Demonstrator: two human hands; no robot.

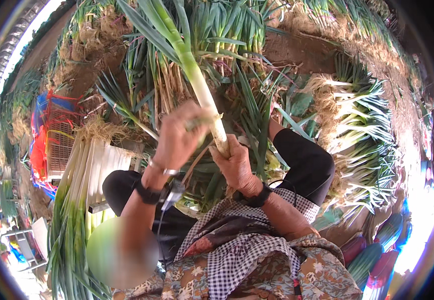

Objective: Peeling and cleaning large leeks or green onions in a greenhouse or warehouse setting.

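Observation:
A long, thick green onion [197, 80] slants up and away in front of me, its white root end toward me and green leaves at the far end. My right hand [234, 165] is closed round its white end, with the thumb along the stalk. My left hand [179, 132] is raised just left of the white stalk, fingers curled and smeared by motion. Whether it pinches an outer layer or holds anything cannot be made out. A small torn flap [218, 116] stands out from the stalk beside the left fingers.
Trimmed green onions [77, 175] lie stacked at my left, roots away from me. Another rooted pile [352, 145] lies at the right. Unpeeled bunches [222, 30] stand ahead. A wicker basket [63, 135] with red and blue plastic sits far left. Wrapped bundles [367, 262] lie lower right.

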